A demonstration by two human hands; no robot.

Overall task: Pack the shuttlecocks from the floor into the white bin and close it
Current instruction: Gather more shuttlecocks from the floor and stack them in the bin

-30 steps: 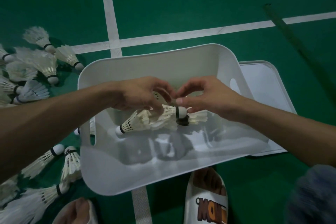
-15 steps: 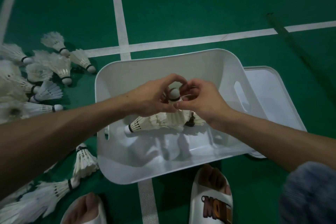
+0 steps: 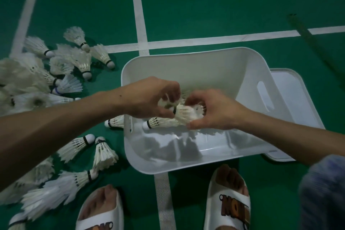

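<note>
Left hand (image 3: 155, 99) pinches the cork and right hand (image 3: 214, 110) grips the skirt of one shuttlecock (image 3: 186, 113), white bin (image 3: 186, 55) directly below both; I judge an uneven release could flick it past the rim.

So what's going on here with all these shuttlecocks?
A person is packing shuttlecocks. The left hand and right hand hold a stack of shuttlecocks in their fingers over the white bin, where another shuttlecock lies. Many loose shuttlecocks are on the floor at left, and the lid lies off, at the bin's right.
</note>
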